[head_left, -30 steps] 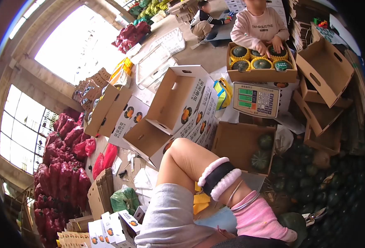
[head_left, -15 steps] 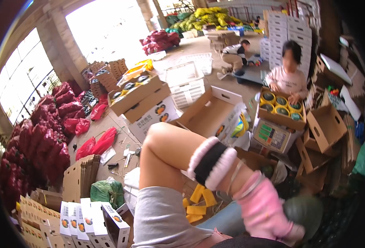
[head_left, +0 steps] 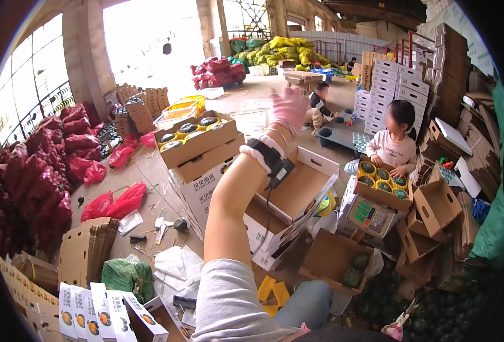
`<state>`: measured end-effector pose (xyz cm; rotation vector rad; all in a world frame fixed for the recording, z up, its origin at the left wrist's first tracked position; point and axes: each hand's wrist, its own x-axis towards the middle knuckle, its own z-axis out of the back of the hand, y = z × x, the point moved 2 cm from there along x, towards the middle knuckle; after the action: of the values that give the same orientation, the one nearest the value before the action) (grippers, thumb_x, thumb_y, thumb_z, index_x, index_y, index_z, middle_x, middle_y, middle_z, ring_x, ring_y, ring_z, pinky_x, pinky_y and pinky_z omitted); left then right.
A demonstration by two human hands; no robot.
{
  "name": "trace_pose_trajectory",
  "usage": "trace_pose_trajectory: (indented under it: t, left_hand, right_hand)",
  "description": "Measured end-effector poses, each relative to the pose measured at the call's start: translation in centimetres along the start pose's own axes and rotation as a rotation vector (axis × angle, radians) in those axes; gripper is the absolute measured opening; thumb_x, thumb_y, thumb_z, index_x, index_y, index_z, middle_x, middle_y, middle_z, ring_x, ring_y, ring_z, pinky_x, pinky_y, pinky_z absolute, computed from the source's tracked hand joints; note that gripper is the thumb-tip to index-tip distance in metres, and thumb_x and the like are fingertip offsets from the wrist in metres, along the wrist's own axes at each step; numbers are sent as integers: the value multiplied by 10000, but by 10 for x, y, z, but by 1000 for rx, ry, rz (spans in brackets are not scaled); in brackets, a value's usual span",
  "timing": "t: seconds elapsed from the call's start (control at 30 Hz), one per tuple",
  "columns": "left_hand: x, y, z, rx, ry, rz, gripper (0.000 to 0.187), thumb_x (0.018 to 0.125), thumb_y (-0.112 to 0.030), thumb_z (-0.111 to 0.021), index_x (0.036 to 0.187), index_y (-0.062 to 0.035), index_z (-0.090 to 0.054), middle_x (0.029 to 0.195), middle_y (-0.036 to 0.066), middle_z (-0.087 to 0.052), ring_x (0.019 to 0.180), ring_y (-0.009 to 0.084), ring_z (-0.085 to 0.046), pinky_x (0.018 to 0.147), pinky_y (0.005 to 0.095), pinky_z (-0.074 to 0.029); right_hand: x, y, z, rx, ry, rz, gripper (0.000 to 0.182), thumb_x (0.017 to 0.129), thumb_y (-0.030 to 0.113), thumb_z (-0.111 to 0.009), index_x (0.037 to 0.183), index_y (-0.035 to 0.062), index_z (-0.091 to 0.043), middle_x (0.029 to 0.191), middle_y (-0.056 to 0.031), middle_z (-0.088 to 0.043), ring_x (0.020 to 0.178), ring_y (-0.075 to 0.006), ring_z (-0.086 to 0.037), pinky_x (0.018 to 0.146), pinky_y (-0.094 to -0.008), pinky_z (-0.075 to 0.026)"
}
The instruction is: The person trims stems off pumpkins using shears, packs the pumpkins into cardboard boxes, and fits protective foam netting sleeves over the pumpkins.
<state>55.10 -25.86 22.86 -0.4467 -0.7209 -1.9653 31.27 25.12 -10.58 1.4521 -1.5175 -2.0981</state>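
My left hand (head_left: 290, 108), in a pink glove, is raised out in front with its fingers apart and somewhat blurred. It holds nothing and appears over the far side of an open cardboard box (head_left: 306, 188). A black band with a small device (head_left: 269, 157) is strapped round that wrist. At the lower right edge, my right hand (head_left: 393, 330), also gloved in pink, is closed on scissors (head_left: 407, 312) that point up. Dark green squashes (head_left: 434, 302) lie heaped around it. Nearer the middle, a cardboard box (head_left: 326, 259) contains a few squashes (head_left: 354, 271).
A child (head_left: 394, 142) stands behind a box of squashes in yellow sleeves (head_left: 382, 181) on a scale (head_left: 371, 216). Another box of squashes (head_left: 192, 134) tops a stack to the left. Red net sacks (head_left: 29, 194) line the left side. Another person (head_left: 320, 102) crouches farther back.
My left hand has swung up and forward, away from a blurred round green squash at the lower right. The view has shifted, and my right hand with the scissors now shows.
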Motion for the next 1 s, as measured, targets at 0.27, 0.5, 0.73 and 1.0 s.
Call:
trace_pose_trajectory:
  t: [0.27,0.5,0.73,1.0]
  left_hand:
    - [-103,-120,-51,-444,-114,-807,350,760,-120,-588,1104,-175,-557,926,95,-515,866,251,-566,692,337,-502]
    - [-252,-171,-88,-687,279,-1068,351,780,-108,-546,1119,-199,-534,937,86,-517,875,259,-570,681,349,-496]
    - [-345,-193,-111,-940,298,-976,319,707,-79,-573,1019,-146,-587,907,82,-539,875,287,-551,736,386,-475]
    - [-347,-225,-96,-1238,431,-752,288,788,-42,-553,1076,-41,-567,1027,129,-588,947,324,-558,773,388,-493]
  right_hand:
    - [-5,1,4,-19,20,-30,155,679,202,-543,743,114,-433,594,-76,-422,527,-242,-446,483,-365,-383]
    - [-18,4,-7,266,9,45,125,793,62,-523,818,174,-572,693,49,-498,580,-101,-414,500,-259,-324]
    - [-36,-14,5,162,-164,525,265,715,216,-561,909,37,-542,788,-69,-545,656,-156,-505,556,-259,-399]
    - [-104,-52,37,659,-482,527,182,790,73,-525,962,15,-515,851,-81,-565,708,-169,-542,640,-297,-452]
